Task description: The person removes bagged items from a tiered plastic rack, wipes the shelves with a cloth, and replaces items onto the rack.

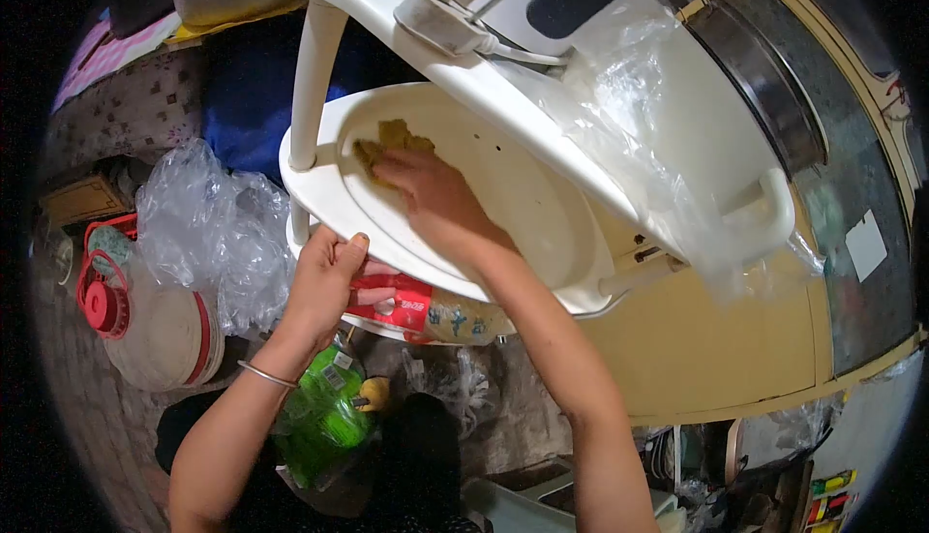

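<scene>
A white plastic rack has an oval middle shelf [523,194] with a raised rim, tilted in front of me. My right hand [426,189] reaches into this shelf and presses a crumpled yellow-brown cloth [395,133] against its far left part; some fingertips are hidden in the cloth. My left hand [329,276] grips the shelf's near left rim, its thumb on top and the other fingers underneath. Right below that rim, a red and clear food packet [397,305] lies on a lower tier.
On the rack's top tier lie a plug [445,20] and clear plastic film [619,78]. Left stand a red-capped jug [155,330] and a plastic bag [213,223]. A green package [329,407] is on the floor. A yellow cabinet [716,339] stands right.
</scene>
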`<state>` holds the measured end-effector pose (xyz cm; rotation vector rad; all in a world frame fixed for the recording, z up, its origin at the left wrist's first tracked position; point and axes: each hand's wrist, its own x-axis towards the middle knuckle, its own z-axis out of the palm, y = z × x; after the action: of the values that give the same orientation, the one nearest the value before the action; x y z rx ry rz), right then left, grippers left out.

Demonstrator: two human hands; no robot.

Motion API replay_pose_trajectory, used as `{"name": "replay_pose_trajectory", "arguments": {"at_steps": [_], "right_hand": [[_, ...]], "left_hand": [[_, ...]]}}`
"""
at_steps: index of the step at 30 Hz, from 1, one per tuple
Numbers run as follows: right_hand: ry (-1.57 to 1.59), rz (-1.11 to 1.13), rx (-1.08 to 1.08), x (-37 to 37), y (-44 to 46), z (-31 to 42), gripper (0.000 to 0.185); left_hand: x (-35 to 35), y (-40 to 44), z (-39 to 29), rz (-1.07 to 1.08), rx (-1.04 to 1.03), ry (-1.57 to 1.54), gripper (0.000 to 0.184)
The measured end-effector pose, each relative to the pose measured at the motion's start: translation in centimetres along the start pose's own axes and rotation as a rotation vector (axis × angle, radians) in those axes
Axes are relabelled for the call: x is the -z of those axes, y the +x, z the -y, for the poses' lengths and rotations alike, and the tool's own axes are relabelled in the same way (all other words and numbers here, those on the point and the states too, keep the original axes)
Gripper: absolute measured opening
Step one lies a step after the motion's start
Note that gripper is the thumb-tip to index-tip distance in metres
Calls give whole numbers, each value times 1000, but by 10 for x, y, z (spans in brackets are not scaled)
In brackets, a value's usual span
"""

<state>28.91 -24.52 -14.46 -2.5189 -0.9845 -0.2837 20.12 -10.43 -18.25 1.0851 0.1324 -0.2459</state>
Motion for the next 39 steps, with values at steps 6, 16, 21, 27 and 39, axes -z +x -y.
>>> {"name": "replay_pose_trajectory", "arguments": {"at_steps": [6,16,21,27,39], "right_hand": [[-354,0,-287,32,-31,-110,24],[-240,210,-506,68,-95,-64,28],[-463,180,-615,78,-89,-114,34],[-333,387,-523,92,-91,-102,28],[-304,195,-335,78,-104,-104,27]], "left_hand": [[-3,-4,-6,0,-7,13,23],[-4,-2,-5,-22,3,31,24],[-3,-4,-5,-20,13,29,24],[0,-4,-4,-10,-13,28,25],[-2,-3,-3,-3,-15,43,25]]}}
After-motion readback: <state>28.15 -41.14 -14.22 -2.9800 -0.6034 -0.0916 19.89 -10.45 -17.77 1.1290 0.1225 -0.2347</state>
